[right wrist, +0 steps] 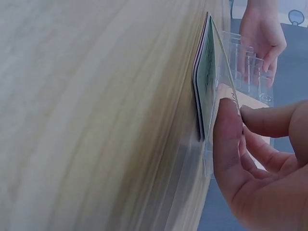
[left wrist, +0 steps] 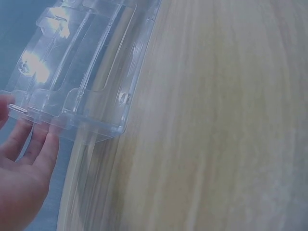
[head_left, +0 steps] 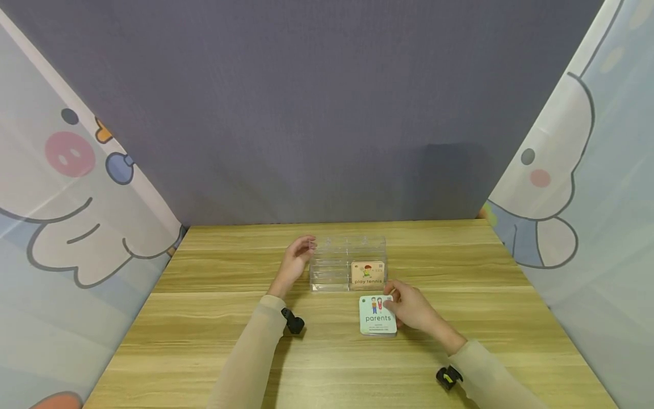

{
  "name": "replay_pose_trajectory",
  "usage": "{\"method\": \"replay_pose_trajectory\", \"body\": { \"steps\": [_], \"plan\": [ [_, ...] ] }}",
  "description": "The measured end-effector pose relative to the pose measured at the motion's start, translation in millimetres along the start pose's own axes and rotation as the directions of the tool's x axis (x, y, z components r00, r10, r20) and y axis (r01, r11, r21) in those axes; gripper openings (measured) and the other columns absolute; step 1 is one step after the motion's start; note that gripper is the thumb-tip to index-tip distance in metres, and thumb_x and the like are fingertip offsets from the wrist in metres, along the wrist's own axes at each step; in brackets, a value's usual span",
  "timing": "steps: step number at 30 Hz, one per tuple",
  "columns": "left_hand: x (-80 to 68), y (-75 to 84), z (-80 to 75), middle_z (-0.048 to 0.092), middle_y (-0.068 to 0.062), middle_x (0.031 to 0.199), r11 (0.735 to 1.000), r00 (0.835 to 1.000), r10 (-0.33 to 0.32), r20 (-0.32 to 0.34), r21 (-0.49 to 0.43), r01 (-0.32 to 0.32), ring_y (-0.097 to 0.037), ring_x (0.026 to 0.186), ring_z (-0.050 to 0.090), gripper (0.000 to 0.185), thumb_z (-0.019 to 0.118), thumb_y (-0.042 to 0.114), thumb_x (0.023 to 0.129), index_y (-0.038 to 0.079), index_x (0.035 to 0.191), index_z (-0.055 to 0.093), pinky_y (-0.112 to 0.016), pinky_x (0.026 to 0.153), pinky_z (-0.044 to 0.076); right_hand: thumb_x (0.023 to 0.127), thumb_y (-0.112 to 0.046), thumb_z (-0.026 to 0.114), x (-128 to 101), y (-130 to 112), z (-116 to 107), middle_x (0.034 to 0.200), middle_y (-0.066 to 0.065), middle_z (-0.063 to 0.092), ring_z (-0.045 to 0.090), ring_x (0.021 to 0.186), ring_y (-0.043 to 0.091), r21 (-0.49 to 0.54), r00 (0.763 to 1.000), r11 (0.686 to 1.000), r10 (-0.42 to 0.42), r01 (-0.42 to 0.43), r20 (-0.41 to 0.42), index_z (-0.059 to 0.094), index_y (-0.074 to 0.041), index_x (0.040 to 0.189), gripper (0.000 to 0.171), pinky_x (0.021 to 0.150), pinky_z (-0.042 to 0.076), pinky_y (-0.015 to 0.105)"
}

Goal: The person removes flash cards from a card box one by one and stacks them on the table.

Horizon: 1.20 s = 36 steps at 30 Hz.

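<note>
A clear plastic card rack with several tiers stands on the table, and my left hand grips its left side edge, thumb on one face and fingers on the other. In its lower right slot stands an orange "play tennis" card. Just in front lies a small stack of square cards. Its top one, a pale green "parents" card, is tilted up along the right side. Thumb and forefinger of my right hand pinch that raised edge; the left side still meets the stack.
The wood-grain table ends at a grey-purple panel behind. Cartoon-printed curtains hang at both sides. Each sleeve carries a black wrist camera, such as the right one.
</note>
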<state>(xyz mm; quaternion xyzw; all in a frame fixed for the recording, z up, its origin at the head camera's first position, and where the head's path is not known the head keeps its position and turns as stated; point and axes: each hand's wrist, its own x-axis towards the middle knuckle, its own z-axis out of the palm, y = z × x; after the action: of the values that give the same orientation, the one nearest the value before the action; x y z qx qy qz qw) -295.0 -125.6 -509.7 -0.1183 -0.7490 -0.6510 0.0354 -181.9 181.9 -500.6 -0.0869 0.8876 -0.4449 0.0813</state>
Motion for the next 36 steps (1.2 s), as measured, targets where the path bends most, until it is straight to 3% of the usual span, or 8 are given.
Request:
{"method": "replay_pose_trajectory", "body": {
  "steps": [4, 9, 14, 21, 29, 36],
  "plan": [
    [-0.3, 0.4, -0.1, 0.062, -0.025, 0.125, 1.0, 1.0, -0.008, -0.005, 0.005, 0.008, -0.035, 0.119, 0.057, 0.034, 0.055, -0.005, 0.101, 0.003, 0.134, 0.06, -0.047, 0.101, 0.048, 0.092, 0.002, 0.07, 0.7, -2.4, 1.1, 0.072, 0.004, 0.052, 0.052, 0.049, 0.013, -0.072, 1.0, 0.997, -0.015, 0.014, -0.014, 0.063, -0.003, 0.105, 0.016, 0.042, 0.045, 0.023],
    [-0.3, 0.1, 0.5, 0.063, -0.024, 0.124, 1.0, 1.0, -0.011, -0.01, 0.008, 0.011, -0.035, 0.119, 0.058, 0.034, 0.055, -0.005, 0.101, 0.003, 0.133, 0.061, -0.048, 0.101, 0.048, 0.089, -0.002, 0.074, 3.2, -4.9, 2.6, 0.073, 0.001, 0.051, 0.048, 0.061, 0.013, -0.179, 0.999, 0.984, -0.017, 0.011, -0.036, 0.065, -0.005, 0.099, 0.014, 0.05, 0.039, 0.024],
    [-0.2, -0.9, 1.5, 0.063, -0.023, 0.124, 1.0, 1.0, -0.007, -0.018, 0.011, 0.007, -0.035, 0.119, 0.058, 0.035, 0.055, -0.006, 0.1, 0.003, 0.133, 0.061, -0.044, 0.1, 0.049, 0.088, -0.004, 0.076, 5.1, -4.7, 4.7, 0.08, 0.002, 0.053, 0.049, 0.072, 0.016, -0.256, 0.999, 0.967, -0.01, 0.0, -0.038, 0.065, -0.006, 0.095, 0.014, 0.059, 0.041, 0.028],
    [0.4, 0.0, 1.7, 0.062, -0.025, 0.125, 1.0, 1.0, -0.022, -0.012, -0.013, 0.021, -0.04, 0.122, 0.056, 0.036, 0.054, -0.007, 0.1, 0.001, 0.136, 0.059, -0.048, 0.103, 0.046, 0.087, -0.006, 0.077, 6.1, -5.0, 6.9, 0.085, 0.002, 0.055, 0.05, 0.077, 0.017, -0.303, 0.999, 0.953, -0.019, 0.008, -0.031, 0.066, -0.004, 0.096, 0.014, 0.066, 0.044, 0.033],
    [-12.0, 34.3, 1.1, 0.059, -0.033, 0.125, 1.0, 1.0, -0.01, 0.026, -0.012, 0.01, -0.046, 0.122, 0.054, 0.035, 0.052, -0.01, 0.1, -0.007, 0.135, 0.056, -0.049, 0.101, 0.047, 0.088, -0.006, 0.077, 7.3, -6.4, 9.4, 0.087, 0.003, 0.056, 0.051, 0.077, 0.018, -0.323, 1.0, 0.946, 0.007, -0.013, -0.02, 0.066, -0.003, 0.094, 0.013, 0.065, 0.046, 0.034],
    [-11.0, 33.7, -0.1, 0.057, -0.034, 0.128, 1.0, 0.999, -0.025, 0.038, -0.01, 0.026, -0.048, 0.123, 0.053, 0.035, 0.052, -0.01, 0.1, -0.007, 0.135, 0.056, -0.049, 0.102, 0.046, 0.087, -0.005, 0.077, 6.7, -9.9, 8.8, 0.088, 0.003, 0.057, 0.053, 0.077, 0.018, -0.36, 1.0, 0.933, 0.008, -0.013, -0.016, 0.065, -0.004, 0.09, 0.013, 0.067, 0.049, 0.035]
  ]
}}
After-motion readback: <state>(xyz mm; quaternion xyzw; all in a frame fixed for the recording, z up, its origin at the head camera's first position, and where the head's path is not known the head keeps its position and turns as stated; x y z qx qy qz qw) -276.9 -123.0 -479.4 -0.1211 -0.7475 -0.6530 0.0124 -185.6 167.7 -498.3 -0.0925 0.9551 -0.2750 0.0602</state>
